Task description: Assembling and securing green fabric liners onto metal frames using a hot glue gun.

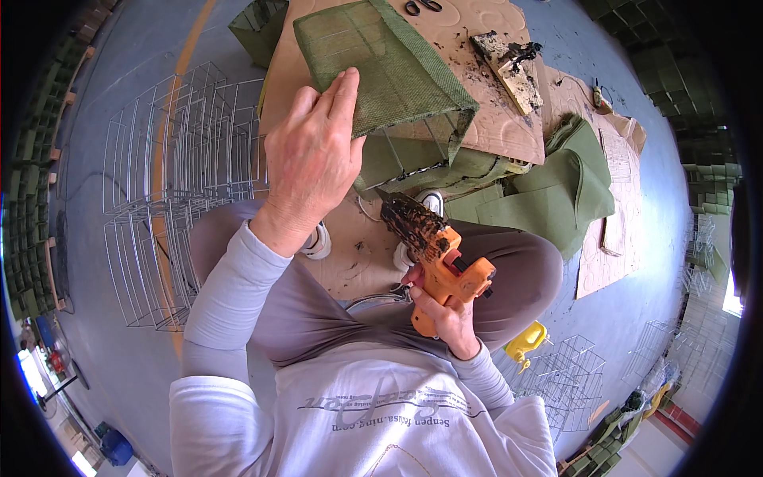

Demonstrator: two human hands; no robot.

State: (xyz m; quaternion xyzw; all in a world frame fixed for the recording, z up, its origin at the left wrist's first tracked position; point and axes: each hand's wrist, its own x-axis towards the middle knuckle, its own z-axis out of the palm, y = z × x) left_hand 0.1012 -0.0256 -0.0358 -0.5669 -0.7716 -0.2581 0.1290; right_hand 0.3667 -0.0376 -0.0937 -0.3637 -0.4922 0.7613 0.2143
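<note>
My left hand (314, 147) is closed on the near left edge of a green fabric-covered wire frame (397, 75), its long fingers lying over the woven fabric. The frame rests tilted on the cardboard-topped work surface (485, 147). A black-smeared wire shows along its near lower edge. Above my right thigh, my right hand (451, 322) grips the handle of an orange hand-held gun tool (445, 274). Black residue thickly coats its front end, which points up and left toward the frame, apart from it. My fingers partly hide the handle.
A blackened block (513, 71) and black scissors (421, 7) lie on the cardboard. Folded green fabric (556, 187) sits at the right. Bare wire frames (171, 183) stand at the left. A yellow container (526, 343) stands beside my right leg.
</note>
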